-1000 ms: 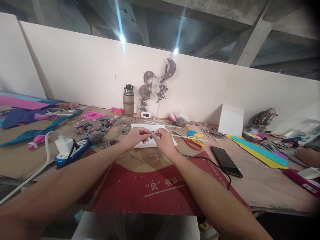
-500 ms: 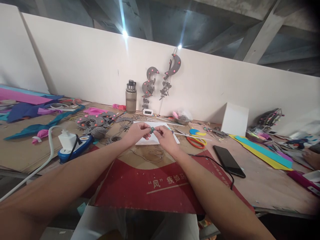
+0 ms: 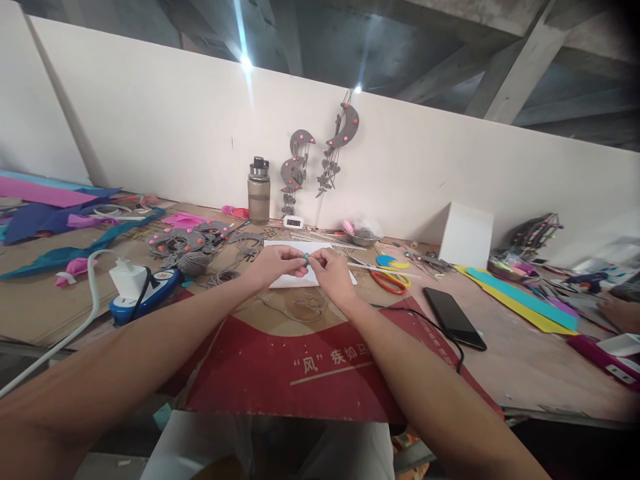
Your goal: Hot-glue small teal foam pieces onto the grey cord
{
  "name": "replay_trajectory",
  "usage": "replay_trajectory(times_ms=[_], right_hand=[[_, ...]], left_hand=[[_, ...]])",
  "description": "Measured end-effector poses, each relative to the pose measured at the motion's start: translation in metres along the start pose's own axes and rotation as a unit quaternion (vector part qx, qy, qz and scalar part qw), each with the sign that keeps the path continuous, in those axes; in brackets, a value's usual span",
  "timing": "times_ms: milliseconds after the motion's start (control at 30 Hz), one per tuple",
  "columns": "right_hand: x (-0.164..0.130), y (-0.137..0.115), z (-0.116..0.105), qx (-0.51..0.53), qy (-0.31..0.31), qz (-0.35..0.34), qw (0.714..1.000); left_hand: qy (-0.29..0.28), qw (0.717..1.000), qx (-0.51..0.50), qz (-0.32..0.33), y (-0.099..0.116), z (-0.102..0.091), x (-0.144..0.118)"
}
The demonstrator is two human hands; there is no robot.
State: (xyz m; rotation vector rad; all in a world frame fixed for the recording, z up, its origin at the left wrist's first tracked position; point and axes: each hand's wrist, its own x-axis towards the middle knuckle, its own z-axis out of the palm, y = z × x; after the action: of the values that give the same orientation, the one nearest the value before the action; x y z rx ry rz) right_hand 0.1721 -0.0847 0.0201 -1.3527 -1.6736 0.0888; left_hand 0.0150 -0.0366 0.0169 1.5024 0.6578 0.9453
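Between my fingertips is a small teal-green piece point(image 3: 307, 259), too small to make out its kind. My left hand point(image 3: 280, 263) pinches it from the left. From the other side, my right hand point(image 3: 327, 272) pinches the same piece with thumb and forefinger. Both hands are over a white sheet of paper point(image 3: 287, 283). A thin grey cord point(image 3: 295, 316) lies loosely on the red and tan cardboard point(image 3: 240, 380) beneath my wrists. Scissors point(image 3: 393, 283) with red and yellow handles lie just right of my right hand.
A bottle point(image 3: 259, 193) stands at the wall behind grey moon-shaped hangings point(image 3: 345, 128). Left are a blue power strip point(image 3: 145, 297) and grey yarn point(image 3: 193, 263). A phone point(image 3: 454, 319) with a black cable lies right. Another person's hand point(image 3: 620, 313) shows at the far right.
Both hands still pinch the small green piece, which has turned slightly between the fingers. The whole view has shifted a little.
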Motion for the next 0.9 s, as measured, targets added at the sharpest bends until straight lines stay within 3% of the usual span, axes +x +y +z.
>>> replay_trajectory(times_ms=[267,433,533,767,833,900], right_hand=[[-0.003,-0.001,0.003,-0.012,-0.037,-0.01,0.999],[-0.005,-0.001,0.003,-0.034,-0.053,-0.068,0.996],[-0.007,-0.003,0.004,-0.04,-0.071,-0.099,0.992],[-0.014,-0.018,0.002,-0.064,-0.175,-0.208,0.96],[-0.011,-0.021,-0.003,-0.06,-0.161,-0.201,0.964],[-0.004,-0.018,-0.012,-0.057,-0.109,-0.161,0.979]], left_hand=[[0.084,0.99,0.105,0.048,0.0,-0.007,0.003],[0.13,0.976,0.158,0.069,-0.003,-0.016,0.009],[0.141,0.98,0.119,0.067,-0.004,-0.02,0.012],[0.198,0.979,-0.03,0.045,-0.007,-0.034,0.021],[0.199,0.978,-0.051,0.046,-0.009,-0.037,0.023],[0.2,0.977,-0.062,0.043,-0.009,-0.037,0.023]])
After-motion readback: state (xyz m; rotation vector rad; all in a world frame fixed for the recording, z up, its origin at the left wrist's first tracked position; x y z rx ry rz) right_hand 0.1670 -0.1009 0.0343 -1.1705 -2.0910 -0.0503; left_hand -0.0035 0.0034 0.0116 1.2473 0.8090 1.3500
